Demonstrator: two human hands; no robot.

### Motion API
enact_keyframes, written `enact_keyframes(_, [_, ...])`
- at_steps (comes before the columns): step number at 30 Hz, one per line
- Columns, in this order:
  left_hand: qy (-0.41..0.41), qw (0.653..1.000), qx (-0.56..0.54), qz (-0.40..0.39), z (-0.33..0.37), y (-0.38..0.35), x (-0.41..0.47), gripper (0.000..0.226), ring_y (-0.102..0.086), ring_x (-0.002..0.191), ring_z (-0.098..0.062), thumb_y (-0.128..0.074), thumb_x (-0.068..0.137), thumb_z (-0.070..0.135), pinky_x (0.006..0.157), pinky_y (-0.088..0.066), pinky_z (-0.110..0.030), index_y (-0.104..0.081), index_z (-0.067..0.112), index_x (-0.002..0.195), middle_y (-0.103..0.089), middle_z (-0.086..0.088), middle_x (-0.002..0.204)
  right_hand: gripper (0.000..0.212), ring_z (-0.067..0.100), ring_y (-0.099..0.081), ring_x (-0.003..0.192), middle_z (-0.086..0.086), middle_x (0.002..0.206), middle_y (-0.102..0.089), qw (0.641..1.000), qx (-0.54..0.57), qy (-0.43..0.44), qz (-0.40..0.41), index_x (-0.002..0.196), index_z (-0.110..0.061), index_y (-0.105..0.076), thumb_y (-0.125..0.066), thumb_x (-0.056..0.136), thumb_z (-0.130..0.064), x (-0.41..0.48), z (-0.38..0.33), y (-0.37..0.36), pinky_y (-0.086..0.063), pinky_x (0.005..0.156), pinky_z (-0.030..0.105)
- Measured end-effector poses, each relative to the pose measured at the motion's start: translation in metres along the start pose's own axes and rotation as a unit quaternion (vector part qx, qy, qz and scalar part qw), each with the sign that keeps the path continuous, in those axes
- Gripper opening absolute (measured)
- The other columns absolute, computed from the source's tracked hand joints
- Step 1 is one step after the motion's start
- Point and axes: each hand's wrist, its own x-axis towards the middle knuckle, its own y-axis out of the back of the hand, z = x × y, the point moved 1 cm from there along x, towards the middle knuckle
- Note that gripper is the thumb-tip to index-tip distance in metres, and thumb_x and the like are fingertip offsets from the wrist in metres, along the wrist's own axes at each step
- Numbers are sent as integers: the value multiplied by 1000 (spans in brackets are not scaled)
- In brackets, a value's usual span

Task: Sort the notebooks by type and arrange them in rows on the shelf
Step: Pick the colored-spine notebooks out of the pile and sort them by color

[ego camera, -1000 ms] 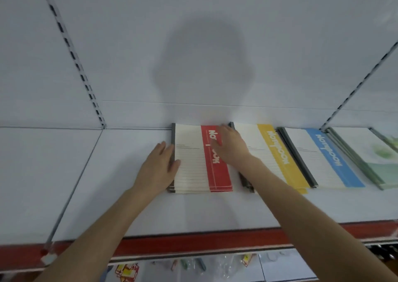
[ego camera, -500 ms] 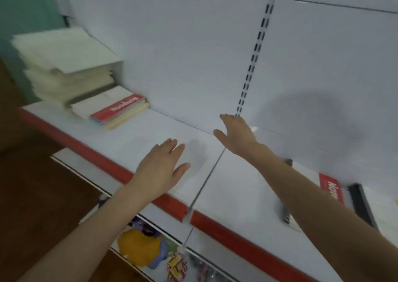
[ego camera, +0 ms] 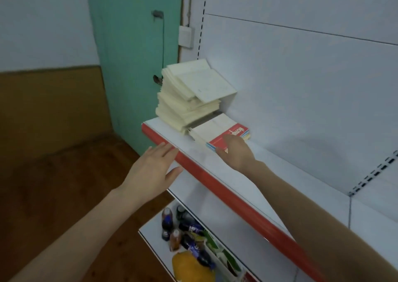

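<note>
On the shelf (ego camera: 193, 152), my right hand (ego camera: 235, 154) is touching the red notebook (ego camera: 224, 136).
Its fingers are lying straight; my left hand (ego camera: 150, 170), at eight o'clock, is hovering, fingers together.

Both arms outstretched, left hand (ego camera: 150, 170) and right hand (ego camera: 235, 152) open-palmed

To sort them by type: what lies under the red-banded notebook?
Under the red-banded notebook, blue and yellowish edges of lower notebooks show; their covers and number are hidden.

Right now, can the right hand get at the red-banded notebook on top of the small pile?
Probably yes: the right hand is at the near corner of the red-banded notebook, nothing lies between them, and the tall cream stack sits beyond it.
</note>
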Motion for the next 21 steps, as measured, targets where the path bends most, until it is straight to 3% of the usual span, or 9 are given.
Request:
enact_keyframes(2, [10, 1000, -21, 2, -16, -3, 9, 52, -40, 132, -26, -45, 94, 41, 108, -29, -38, -45, 10, 136, -46, -10, 140, 42, 32, -46, 117, 18, 126, -52, 1000, 3, -16, -7, 123, 0, -49, -50, 93, -29, 20, -5, -9, -37, 97, 37])
enact_keyframes(5, [22, 999, -30, -22, -36, -13, 29, 57, -19, 141, -14, -33, 96, 46, 114, -13, -28, -26, 19, 145, -27, 0, 152, 44, 33, -48, 115, 18, 121, -54, 999, 13, -50, -1, 117, 3, -52, -51, 92, -33, 53, -7, -20, -38, 94, 37])
enact_keyframes(7, [23, 999, -39, -28, -47, -19, 43, 57, -19, 141, -14, -32, 96, 47, 114, -13, -27, -25, 19, 146, -27, 0, 152, 50, 32, -48, 114, 18, 119, -53, 998, -2, -64, -13, 116, 3, -51, -50, 91, -40, 76, -5, -27, -37, 93, 37])
enact_keyframes(11, [25, 998, -43, -43, -70, -27, 69, 57, -20, 141, -14, -32, 96, 48, 114, -15, -27, -24, 21, 146, -27, 0, 152, 80, 32, -32, 133, 18, 141, -36, 993, -58, -77, -64, 135, 1, -33, -50, 85, -59, 113, 3, -41, -29, 108, 42])
enact_keyframes(14, [19, 997, -55, -51, -82, -31, 85, 57, -22, 140, -14, -33, 96, 47, 112, -18, -25, -25, 20, 146, -28, 0, 151, 88, 29, -27, 136, 15, 147, -28, 990, -66, -75, -97, 141, -2, -23, -52, 82, -61, 125, 9, -53, -26, 111, 42])
enact_keyframes(17, [0, 995, -81, -51, -94, -36, 101, 57, -22, 140, -14, -34, 96, 46, 111, -21, -25, -25, 20, 145, -29, 0, 151, 73, 29, -34, 131, 15, 143, -34, 991, -50, -55, -111, 140, -3, -27, -49, 89, -50, 124, 11, -62, -30, 106, 38])
enact_keyframes(21, [-39, 987, -145, -63, -106, -44, 120, 55, -28, 137, -15, -39, 96, 42, 109, -26, -25, -30, 17, 144, -34, -2, 148, 39, 31, -50, 111, 14, 119, -52, 993, -67, -30, -94, 126, -8, -45, -32, 100, -33, 114, 1, -53, -38, 92, 34])
